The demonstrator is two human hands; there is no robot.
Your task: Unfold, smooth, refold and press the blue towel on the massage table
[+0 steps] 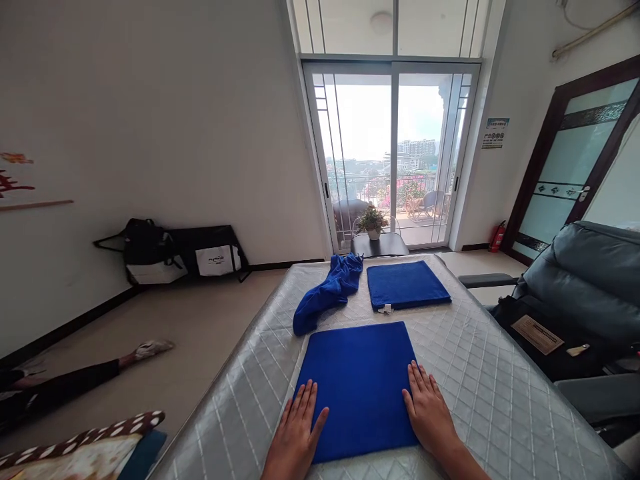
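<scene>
A blue cloth folded into a flat rectangle (363,393) lies on a silver-grey quilted surface (480,373) right in front of me. My left hand (297,427) rests flat on its left edge, fingers stretched out and thumb apart. On the right edge lies my right hand (427,403), also flat with its fingers extended. Beyond them, a second folded blue cloth (407,283) sits at the far right, a small white tag showing at its near edge. To its left is a crumpled, loose blue cloth (327,293).
A dark armchair (585,287) stands at the right, holding a black bag. A chair with a potted plant (373,223) is beyond the far edge. Bags (183,253) sit along the left wall. Another person's leg (90,380) stretches across the floor at left, near a patterned blanket (95,447).
</scene>
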